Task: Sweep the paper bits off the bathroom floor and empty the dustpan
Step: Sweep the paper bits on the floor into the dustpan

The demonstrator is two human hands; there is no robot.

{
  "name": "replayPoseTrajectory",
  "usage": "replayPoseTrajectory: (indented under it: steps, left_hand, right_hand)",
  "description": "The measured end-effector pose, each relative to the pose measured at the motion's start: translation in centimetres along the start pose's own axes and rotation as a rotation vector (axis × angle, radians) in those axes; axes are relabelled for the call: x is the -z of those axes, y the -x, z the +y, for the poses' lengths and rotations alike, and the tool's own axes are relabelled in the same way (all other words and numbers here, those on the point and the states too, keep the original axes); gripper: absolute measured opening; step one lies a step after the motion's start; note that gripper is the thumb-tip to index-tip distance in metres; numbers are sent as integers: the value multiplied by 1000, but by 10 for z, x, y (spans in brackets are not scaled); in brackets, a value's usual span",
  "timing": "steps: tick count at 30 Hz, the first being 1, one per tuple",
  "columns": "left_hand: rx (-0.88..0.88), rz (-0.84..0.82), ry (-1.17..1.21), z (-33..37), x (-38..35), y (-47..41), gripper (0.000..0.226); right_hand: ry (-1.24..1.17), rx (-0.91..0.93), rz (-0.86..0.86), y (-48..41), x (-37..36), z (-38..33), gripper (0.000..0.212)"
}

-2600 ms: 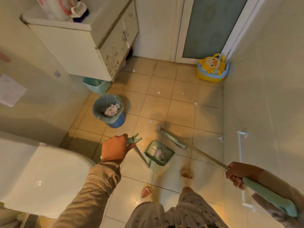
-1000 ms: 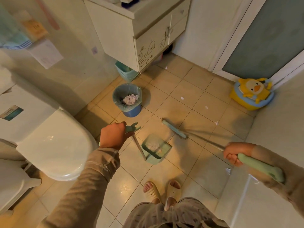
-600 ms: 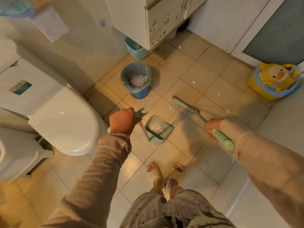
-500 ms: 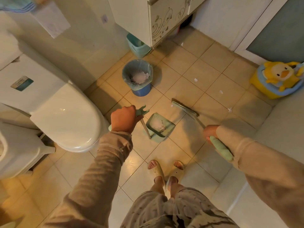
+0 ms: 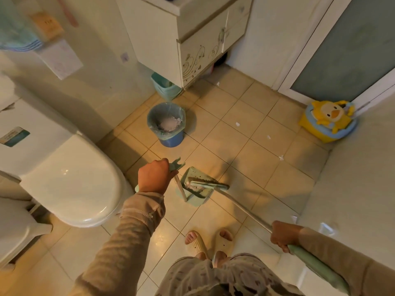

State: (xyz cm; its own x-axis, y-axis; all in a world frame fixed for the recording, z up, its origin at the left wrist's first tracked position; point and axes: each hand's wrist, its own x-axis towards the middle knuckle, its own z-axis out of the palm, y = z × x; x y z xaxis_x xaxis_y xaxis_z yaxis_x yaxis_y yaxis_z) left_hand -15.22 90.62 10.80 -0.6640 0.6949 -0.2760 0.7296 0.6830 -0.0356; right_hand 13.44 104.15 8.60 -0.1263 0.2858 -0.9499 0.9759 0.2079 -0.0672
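The fingers point(image 5: 165, 165) of the left hand point(image 5: 154, 178) are curled tight round the top of the upright handle of the dustpan point(image 5: 195, 174), knuckles up. The fingers point(image 5: 281, 245) of the right hand point(image 5: 282, 235) are wrapped round the green grip of the broom point(image 5: 243, 208), where the grip meets the metal shaft. Both arms wear tan sleeves.

The one dustpan, pale green, stands on the tiled floor point(image 5: 256, 167) just ahead of the person's two slippers point(image 5: 195, 242), its mouth facing away. The one broom slants down from the right hand, and its head lies across the dustpan's mouth. A pale wad of paper sits inside the pan, against the broom head.

Four white paper bits point(image 5: 237, 124) lie loose on the floor beyond the dustpan, well apart from each other: one by the cabinet foot, two in the middle tiles, and one nearer the right wall.

There are two bins. The blue bin point(image 5: 166, 124), lined with a bag and holding crumpled paper, stands just beyond the left hand. A smaller teal one point(image 5: 165, 88) sits behind it under the cabinet point(image 5: 192, 39).

One white toilet point(image 5: 70, 182), lid down, fills the left side. One yellow duck potty point(image 5: 329, 120) sits in the far right corner beside a frosted door point(image 5: 346, 43).
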Motion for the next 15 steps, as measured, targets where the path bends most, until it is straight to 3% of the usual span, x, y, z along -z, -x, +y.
replayPoseTrajectory:
  steps: [7, 15]
  left_hand:
    - [-37, 16, 15, -5, -7, 11, 45]
    - [-260, 37, -49, 33, 11, -24, 44]
  right_hand:
    - [-410, -40, -175, 9, -2, 39, 21]
    - [-688, -102, -97, 17, 2, 72, 35]
